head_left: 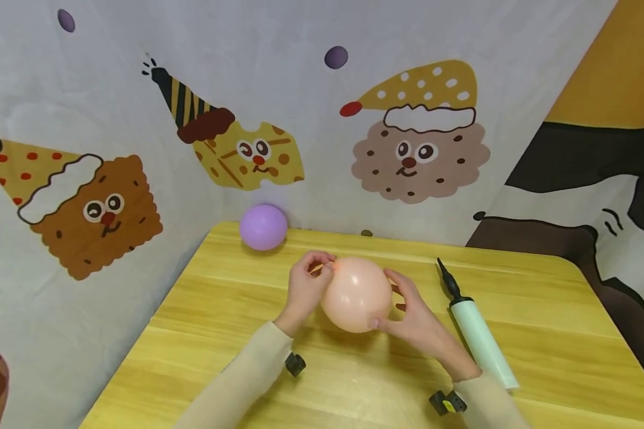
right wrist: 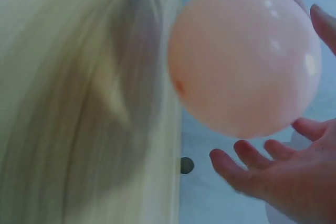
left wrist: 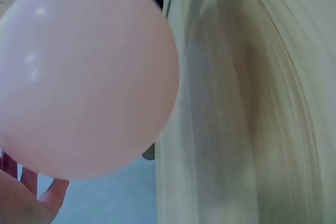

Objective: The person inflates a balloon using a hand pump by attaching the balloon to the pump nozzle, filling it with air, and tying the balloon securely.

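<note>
A peach balloon (head_left: 356,295), round and inflated, is held between both hands above the table. My left hand (head_left: 307,286) pinches it at its upper left, thumb and forefinger meeting at a small orange spot. In the right wrist view the other fingers of that left hand (right wrist: 294,177) extend apart from the balloon's surface. My right hand (head_left: 415,316) grips the right side, thumb low in front and fingers curved behind. A darker orange spot shows on the balloon (right wrist: 241,61) at its left edge in that view. The balloon (left wrist: 89,77) hides much of both hands in the left wrist view.
On the wooden table (head_left: 193,339), a mint-green hand pump (head_left: 483,339) with a black nozzle lies right of the right hand. A purple balloon (head_left: 263,227) sits at the back left edge. Behind hangs a white cloth (head_left: 300,24) printed with cartoon biscuits and cheese.
</note>
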{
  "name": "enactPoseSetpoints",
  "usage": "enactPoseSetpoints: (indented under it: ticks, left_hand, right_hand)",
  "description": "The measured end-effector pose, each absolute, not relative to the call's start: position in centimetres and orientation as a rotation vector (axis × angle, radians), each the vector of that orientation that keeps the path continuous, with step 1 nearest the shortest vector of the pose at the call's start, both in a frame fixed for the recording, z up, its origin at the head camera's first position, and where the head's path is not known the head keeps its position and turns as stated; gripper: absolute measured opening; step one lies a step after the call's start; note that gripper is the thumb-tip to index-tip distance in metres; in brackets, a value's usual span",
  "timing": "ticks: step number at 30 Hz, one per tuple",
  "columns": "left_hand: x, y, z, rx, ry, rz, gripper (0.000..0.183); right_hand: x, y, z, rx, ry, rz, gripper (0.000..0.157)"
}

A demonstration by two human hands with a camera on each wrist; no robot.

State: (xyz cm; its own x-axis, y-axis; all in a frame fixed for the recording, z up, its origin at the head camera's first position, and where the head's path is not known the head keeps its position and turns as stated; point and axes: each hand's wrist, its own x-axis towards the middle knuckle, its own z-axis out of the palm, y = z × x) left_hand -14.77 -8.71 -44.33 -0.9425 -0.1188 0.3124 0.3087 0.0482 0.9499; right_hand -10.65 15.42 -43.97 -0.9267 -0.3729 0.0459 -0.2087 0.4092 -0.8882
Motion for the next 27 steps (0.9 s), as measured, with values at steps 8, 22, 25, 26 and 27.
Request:
enactPoseSetpoints:
  ticks: [8,22,25,26,27]
  left_hand:
    - [-15.2,-10.0,-44.7,-0.067,-1.951,-2.104,0.008]
    - [-13.6,-14.8,-47.1,-0.009,-2.201,-1.632,0.022]
    - [-13.0,-15.2,-47.4,-0.045,-2.227,-1.559,0.024]
    - [-12.9,-15.3,-47.4,-0.053,-2.232,-1.551,0.025]
    - [-12.9,-15.3,-47.3,-0.06,-2.239,-1.546,0.026]
  right_hand:
    - [-11.4,13.7,-45.4,-0.467,2.481,-1.565,0.125]
    - [-17.2,9.7,-46.7,-0.534,2.823,-1.326,0.124]
    - [-18.2,8.4,-46.5,-0.537,2.925,-1.248,0.125]
    - [-18.5,8.1,-46.4,-0.532,2.961,-1.217,0.126]
    - [-18.8,7.8,-46.4,-0.516,2.993,-1.183,0.127]
